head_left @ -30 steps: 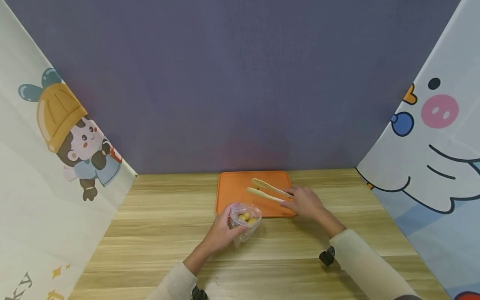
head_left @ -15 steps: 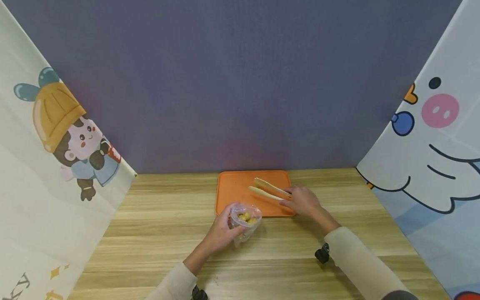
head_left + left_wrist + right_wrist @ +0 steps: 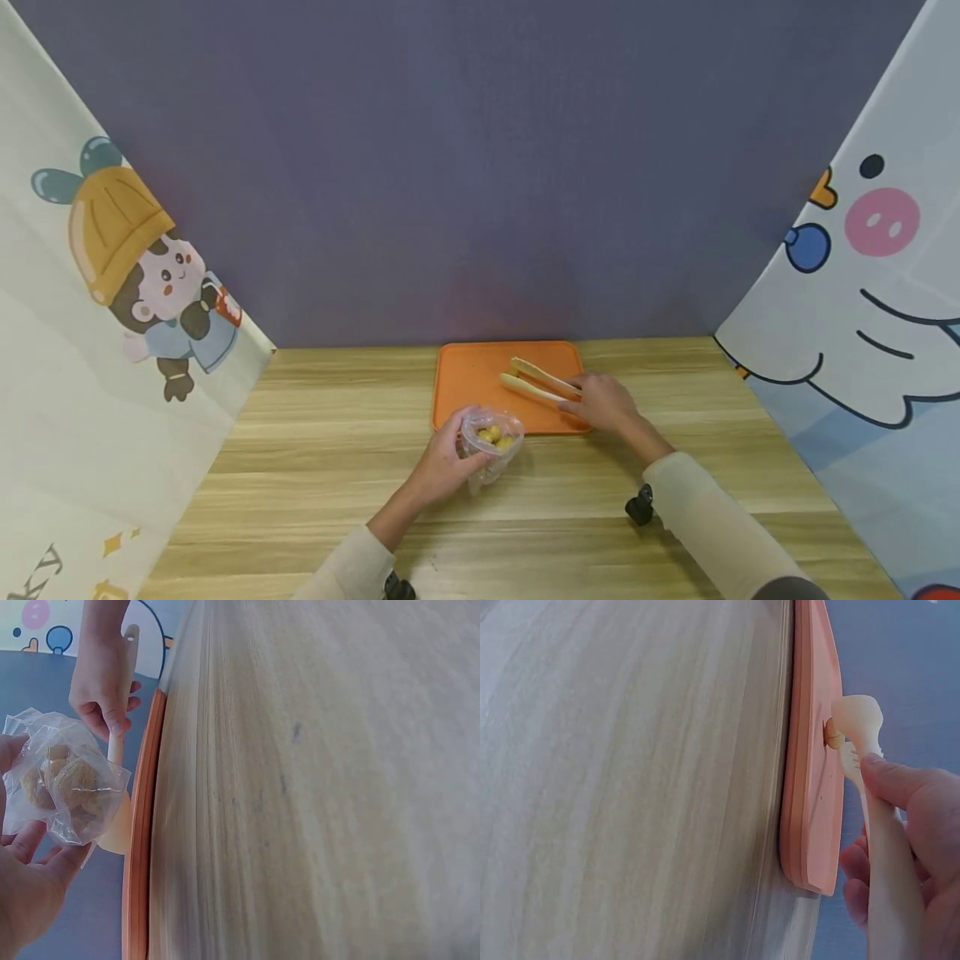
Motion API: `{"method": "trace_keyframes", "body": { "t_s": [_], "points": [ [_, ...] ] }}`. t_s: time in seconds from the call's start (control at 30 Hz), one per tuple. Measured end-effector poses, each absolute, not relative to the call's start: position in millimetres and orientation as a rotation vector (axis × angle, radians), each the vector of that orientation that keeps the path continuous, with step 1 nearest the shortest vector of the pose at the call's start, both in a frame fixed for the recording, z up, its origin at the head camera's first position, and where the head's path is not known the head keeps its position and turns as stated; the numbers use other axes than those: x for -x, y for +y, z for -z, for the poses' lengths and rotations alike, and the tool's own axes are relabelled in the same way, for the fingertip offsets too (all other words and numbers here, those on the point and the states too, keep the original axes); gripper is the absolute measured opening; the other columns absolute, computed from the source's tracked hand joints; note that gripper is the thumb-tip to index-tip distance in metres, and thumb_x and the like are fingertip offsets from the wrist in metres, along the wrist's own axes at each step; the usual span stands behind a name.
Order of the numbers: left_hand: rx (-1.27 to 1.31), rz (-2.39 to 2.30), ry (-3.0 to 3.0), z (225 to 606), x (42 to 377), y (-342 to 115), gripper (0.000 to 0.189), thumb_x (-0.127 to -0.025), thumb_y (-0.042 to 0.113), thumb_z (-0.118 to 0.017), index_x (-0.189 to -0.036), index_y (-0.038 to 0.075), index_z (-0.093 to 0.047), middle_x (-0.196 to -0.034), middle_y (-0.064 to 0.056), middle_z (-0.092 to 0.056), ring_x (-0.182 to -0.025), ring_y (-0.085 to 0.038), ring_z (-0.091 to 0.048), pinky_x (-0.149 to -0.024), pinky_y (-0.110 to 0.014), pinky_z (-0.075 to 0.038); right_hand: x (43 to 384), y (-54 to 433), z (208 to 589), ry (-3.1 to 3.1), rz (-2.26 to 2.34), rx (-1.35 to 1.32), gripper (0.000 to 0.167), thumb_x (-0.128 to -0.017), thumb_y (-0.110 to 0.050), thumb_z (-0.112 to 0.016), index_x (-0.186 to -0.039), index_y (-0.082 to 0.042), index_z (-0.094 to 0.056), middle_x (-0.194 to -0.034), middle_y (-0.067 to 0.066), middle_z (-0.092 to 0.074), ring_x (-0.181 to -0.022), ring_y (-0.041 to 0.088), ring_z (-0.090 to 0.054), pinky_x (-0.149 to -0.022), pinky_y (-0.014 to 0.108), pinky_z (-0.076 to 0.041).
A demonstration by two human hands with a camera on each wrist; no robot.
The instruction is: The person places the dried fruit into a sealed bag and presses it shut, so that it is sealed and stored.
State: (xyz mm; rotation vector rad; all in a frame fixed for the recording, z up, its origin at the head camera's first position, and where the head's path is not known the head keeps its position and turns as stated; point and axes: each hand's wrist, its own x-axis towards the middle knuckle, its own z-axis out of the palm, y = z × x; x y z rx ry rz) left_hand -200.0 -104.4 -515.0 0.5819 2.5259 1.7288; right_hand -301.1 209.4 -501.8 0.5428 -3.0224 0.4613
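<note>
Left hand [image 3: 438,468] curled round clear plastic bag [image 3: 486,473], mouth up, yellowish round pieces [image 3: 495,434] inside; bag by near edge of orange tray [image 3: 465,377]. Right hand [image 3: 606,403] clamped on pale tongs [image 3: 531,388], tips apart over tray. Single round piece [image 3: 834,735] on tray, at tongs' tips; contact unclear. Tray flat on wood-grain surface [image 3: 337,450], near grey-blue backdrop [image 3: 480,167].

Two hands [image 3: 441,468] [image 3: 606,404], one tray [image 3: 467,371], one bag [image 3: 495,468], one pair of tongs [image 3: 534,390], at least four balls [image 3: 496,432] show.

Tray [image 3: 468,392] on table [image 3: 337,458], tongs [image 3: 889,859] over tray, bag [image 3: 501,463] before tray, pieces [image 3: 495,432] in bag
</note>
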Motion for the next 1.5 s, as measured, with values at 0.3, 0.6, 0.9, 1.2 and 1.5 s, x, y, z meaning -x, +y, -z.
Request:
{"method": "trace_keyframes", "body": {
  "t_s": [0.3, 0.6, 0.9, 1.2, 1.5],
  "points": [
    [-0.583, -1.710, 2.523, 516.4, 200.1, -105.6, 0.075, -0.089, 0.018, -0.075, -0.153, 0.006, -0.038, -0.145, -0.012, -0.055, -0.133, -0.028, -0.055, -0.108, -0.052, -0.048, 299.7, 208.9, 501.5, -3.062, -0.455, -0.505, 0.053, -0.089, -0.047, -0.076, -0.126, -0.008, -0.071, -0.097, 0.007, -0.073, -0.065, 0.013, -0.057, -0.057, 0.032, -0.044],
    [-0.577, -1.707, 2.522, 516.6, 200.5, -105.8, 0.074, -0.089, 0.019, -0.076, -0.152, 0.007, -0.039, -0.145, -0.012, -0.055, -0.132, -0.028, -0.055, -0.107, -0.051, -0.049, 299.3, 207.7, 501.1, -3.062, -0.417, -0.480, 0.048, -0.090, -0.045, -0.075, -0.124, -0.011, -0.073, -0.096, 0.005, -0.073, -0.071, 0.016, -0.062, -0.060, 0.035, -0.050],
    [-0.577, -1.683, 2.546, 517.7, 202.4, -105.4, 0.073, -0.089, 0.019, -0.075, -0.151, 0.006, -0.040, -0.144, -0.012, -0.056, -0.131, -0.028, -0.055, -0.106, -0.050, -0.050, 298.8, 209.0, 501.3, -3.049, -0.364, -0.500, 0.045, -0.091, -0.045, -0.074, -0.119, -0.010, -0.074, -0.088, 0.003, -0.069, -0.069, 0.016, -0.061, -0.060, 0.036, -0.051],
    [-0.580, -1.693, 2.541, 517.3, 201.6, -105.3, 0.073, -0.089, 0.019, -0.076, -0.151, 0.006, -0.040, -0.144, -0.012, -0.056, -0.132, -0.028, -0.055, -0.106, -0.051, -0.050, 297.8, 210.4, 501.5, -3.031, -0.388, -0.503, 0.043, -0.090, -0.045, -0.075, -0.116, -0.010, -0.075, -0.086, 0.001, -0.067, -0.069, 0.016, -0.059, -0.059, 0.036, -0.049],
    [-0.579, -1.714, 2.526, 516.3, 201.0, -104.7, 0.073, -0.088, 0.018, -0.076, -0.151, 0.006, -0.040, -0.143, -0.012, -0.057, -0.130, -0.028, -0.056, -0.106, -0.050, -0.050, 293.1, 212.8, 498.9, -3.013, -0.398, -0.507, 0.041, -0.089, -0.044, -0.076, -0.114, -0.010, -0.076, -0.087, 0.000, -0.068, -0.068, 0.015, -0.060, -0.060, 0.035, -0.050]
  ]
}}
